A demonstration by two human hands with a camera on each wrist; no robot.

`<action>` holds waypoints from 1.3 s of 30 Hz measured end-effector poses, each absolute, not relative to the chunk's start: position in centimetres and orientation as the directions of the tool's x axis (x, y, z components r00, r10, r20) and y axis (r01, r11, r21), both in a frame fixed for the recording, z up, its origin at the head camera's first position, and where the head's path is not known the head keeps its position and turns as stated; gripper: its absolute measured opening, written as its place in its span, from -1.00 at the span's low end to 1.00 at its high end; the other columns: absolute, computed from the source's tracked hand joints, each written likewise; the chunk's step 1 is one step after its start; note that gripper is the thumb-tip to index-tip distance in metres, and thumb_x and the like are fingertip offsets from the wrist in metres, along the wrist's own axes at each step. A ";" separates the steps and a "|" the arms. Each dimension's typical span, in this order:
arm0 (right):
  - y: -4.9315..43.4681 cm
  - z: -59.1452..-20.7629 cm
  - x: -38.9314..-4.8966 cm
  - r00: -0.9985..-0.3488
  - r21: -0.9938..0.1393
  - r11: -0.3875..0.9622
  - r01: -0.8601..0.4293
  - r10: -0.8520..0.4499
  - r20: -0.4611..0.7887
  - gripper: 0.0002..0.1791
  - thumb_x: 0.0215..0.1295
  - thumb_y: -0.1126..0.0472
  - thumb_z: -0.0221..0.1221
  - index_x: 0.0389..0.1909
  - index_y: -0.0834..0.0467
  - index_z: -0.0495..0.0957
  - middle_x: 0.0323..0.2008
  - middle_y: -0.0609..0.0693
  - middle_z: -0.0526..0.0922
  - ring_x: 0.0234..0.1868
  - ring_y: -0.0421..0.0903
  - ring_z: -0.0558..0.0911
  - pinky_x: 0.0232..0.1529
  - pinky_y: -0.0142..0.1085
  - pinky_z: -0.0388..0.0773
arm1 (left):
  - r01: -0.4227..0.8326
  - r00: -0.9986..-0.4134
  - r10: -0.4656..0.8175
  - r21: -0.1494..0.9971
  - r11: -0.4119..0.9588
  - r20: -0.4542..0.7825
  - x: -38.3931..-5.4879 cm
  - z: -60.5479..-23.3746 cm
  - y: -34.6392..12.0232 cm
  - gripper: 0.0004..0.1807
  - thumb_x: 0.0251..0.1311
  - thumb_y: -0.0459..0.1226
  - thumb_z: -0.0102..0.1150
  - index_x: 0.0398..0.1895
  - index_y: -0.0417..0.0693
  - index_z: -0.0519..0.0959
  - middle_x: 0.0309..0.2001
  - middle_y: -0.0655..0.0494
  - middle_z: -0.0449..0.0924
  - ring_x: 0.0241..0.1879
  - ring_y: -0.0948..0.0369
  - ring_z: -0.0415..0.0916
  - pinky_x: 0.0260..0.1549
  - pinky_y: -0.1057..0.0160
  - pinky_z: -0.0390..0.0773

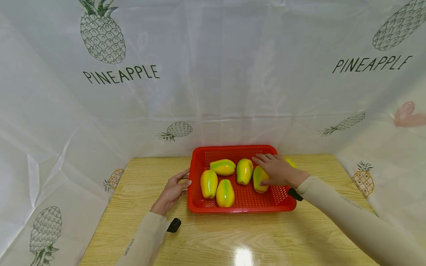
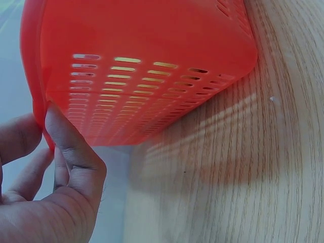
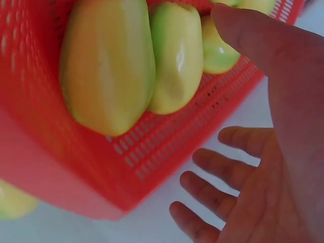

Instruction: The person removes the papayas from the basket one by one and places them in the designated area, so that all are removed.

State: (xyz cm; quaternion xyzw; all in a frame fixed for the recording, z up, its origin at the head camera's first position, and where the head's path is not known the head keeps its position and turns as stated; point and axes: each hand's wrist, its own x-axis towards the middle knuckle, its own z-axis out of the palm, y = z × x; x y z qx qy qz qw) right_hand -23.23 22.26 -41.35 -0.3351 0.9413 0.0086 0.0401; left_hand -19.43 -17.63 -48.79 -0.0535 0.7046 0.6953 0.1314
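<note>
Pineapple-printed cloth [image 1: 239,92] hangs behind the basket [image 1: 239,210]. The left hand [image 1: 171,192] pinches its rim [image 2: 31,61]; the right hand [image 1: 279,171], fingers apart, is over its right end. Five fruits [image 1: 225,194] lie inside; one fruit [image 1: 291,162] outside, at its right, could roll away if that hand bumps it.

PINEAPPLE [image 1: 121,74] stood upper left on white sheet [image 1: 239,92], repeated upper right, lettering [image 1: 128,247] on sleeve [image 1: 146,236], lower left, was illegible

Six yellow-green fruits [image 1: 225,193], one red basket [image 1: 242,210] and one wooden table [image 1: 206,240] show.
</note>
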 end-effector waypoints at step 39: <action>20.0 -44.3 -23.3 -0.813 0.202 0.791 -0.578 -0.536 -0.229 -0.06 0.13 -0.25 0.51 0.36 0.28 0.49 0.12 0.29 0.59 0.13 0.28 0.53 0.32 0.21 0.47 | -0.247 -0.964 0.103 0.969 -0.006 -0.245 -19.0 -48.7 -17.4 -0.36 0.54 -0.46 0.08 0.63 -0.09 0.30 0.26 -0.19 0.31 -0.28 0.22 0.49 -0.33 0.34 0.60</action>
